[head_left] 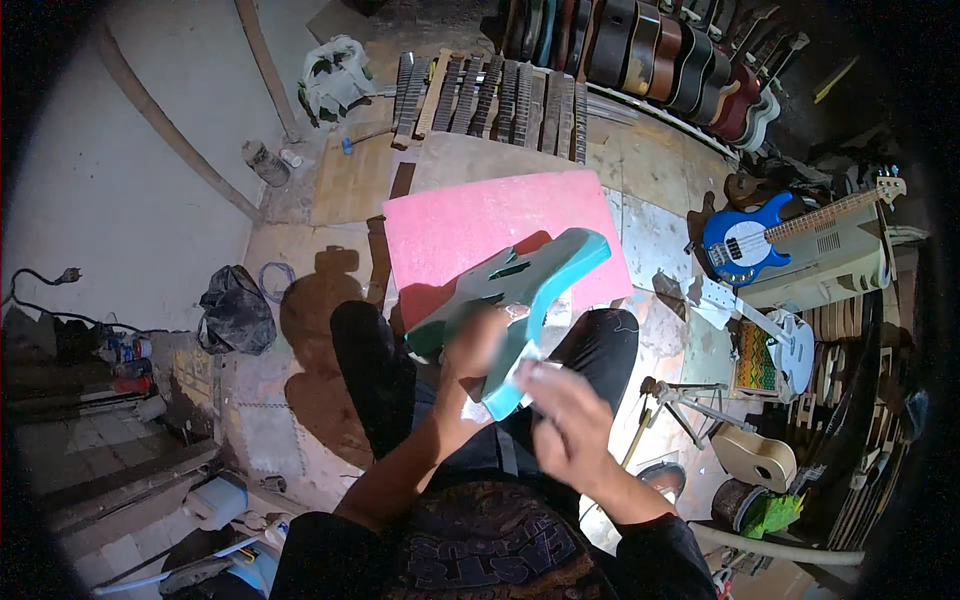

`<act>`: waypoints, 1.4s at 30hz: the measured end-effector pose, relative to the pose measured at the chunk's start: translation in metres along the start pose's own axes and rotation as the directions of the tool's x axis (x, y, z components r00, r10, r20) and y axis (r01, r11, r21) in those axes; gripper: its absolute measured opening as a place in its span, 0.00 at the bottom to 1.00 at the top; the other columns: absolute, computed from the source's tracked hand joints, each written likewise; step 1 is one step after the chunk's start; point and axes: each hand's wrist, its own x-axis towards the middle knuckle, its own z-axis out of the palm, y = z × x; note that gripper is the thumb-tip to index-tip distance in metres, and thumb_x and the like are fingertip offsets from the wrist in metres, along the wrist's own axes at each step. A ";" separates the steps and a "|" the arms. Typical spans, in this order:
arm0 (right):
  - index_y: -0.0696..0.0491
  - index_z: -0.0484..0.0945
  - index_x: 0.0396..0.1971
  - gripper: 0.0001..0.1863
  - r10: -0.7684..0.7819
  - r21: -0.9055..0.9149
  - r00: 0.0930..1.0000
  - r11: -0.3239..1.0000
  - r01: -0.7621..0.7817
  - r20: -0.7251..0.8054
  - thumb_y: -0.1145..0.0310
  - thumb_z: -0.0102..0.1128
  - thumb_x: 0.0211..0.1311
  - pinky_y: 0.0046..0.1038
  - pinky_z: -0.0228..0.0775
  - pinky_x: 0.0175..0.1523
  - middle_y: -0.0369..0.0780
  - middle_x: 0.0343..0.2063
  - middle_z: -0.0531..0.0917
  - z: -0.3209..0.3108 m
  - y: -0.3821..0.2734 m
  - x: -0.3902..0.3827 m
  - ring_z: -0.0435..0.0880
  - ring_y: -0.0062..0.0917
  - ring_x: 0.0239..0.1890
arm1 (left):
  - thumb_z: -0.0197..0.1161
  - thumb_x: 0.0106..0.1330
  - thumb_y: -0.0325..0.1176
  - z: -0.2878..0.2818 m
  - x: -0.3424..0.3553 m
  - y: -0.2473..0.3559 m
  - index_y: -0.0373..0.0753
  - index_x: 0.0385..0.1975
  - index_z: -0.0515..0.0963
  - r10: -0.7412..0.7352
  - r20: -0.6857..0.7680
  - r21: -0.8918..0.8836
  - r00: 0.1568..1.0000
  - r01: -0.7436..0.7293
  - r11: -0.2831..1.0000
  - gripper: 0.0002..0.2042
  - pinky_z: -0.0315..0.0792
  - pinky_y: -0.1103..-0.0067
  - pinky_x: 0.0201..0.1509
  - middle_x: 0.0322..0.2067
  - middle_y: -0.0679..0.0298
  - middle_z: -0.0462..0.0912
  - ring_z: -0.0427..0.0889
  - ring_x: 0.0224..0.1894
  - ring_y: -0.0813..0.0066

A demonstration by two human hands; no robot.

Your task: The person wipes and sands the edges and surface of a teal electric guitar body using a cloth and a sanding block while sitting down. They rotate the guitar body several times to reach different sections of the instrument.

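A teal electric guitar body (572,268), with dull greyish patches and cut-out cavities on its face, lies tilted across my lap. My left hand (470,352) grips it near the middle, its fingers closed and partly blurred. At the near end, my right hand (568,418) is smeared by motion, its fingers curled in against the body's edge. Something small and whitish shows between those fingers and the teal edge; its kind is unclear. Beneath the far part of the body is a flat pink board (490,210).
Several guitar necks (490,95) lie in a row beyond the board. Guitar bodies (655,55) stand lined up at the back right. A blue bass guitar (745,240) leans on the right, with a tripod (680,405) nearer. A black bag (238,310) sits by the left wall.
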 end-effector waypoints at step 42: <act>0.54 0.82 0.62 0.34 0.154 0.085 0.988 0.984 -0.154 0.013 0.86 0.47 0.54 0.38 0.77 0.68 0.52 0.60 0.83 0.010 0.043 0.011 0.83 0.44 0.64 | 0.77 0.58 0.27 -0.004 0.003 -0.003 0.38 0.62 0.71 0.094 -0.045 0.127 0.995 -0.087 0.988 0.31 0.82 0.65 0.49 0.48 0.50 0.85 0.90 0.46 0.53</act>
